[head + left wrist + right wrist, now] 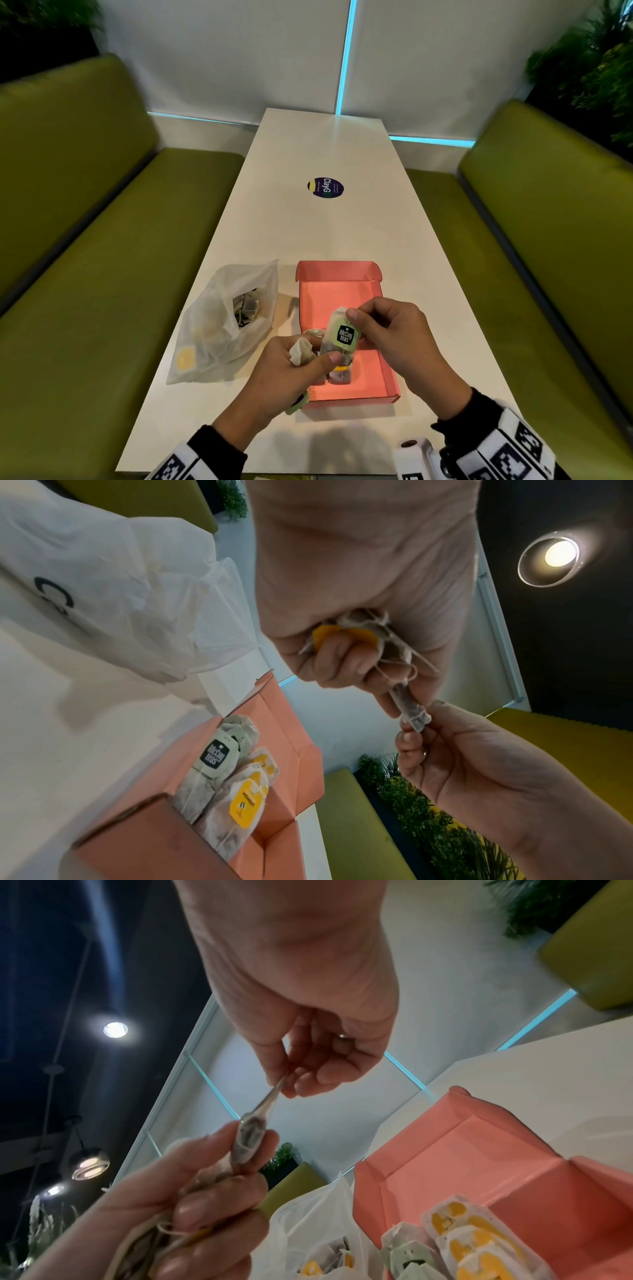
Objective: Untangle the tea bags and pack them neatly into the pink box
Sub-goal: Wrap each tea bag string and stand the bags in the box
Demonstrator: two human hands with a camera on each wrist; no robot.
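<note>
Tea bag (339, 337) hangs over the pink box (390, 380) near end: your right hand (394, 337) pinches its top, your left hand (284, 370) clutches a tangled bunch (363, 637). Left wrist view alone shows packed bags (219, 785) inside.

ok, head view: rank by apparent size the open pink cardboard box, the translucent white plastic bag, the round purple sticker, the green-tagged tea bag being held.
1-2. Open pink cardboard box and translucent white plastic bag: look alike in extent, no ranking.
3. Green-tagged tea bag, held up nearer the camera, so its size is inflated.
4. Round purple sticker, farther away, so it looks smaller than it is.
</note>
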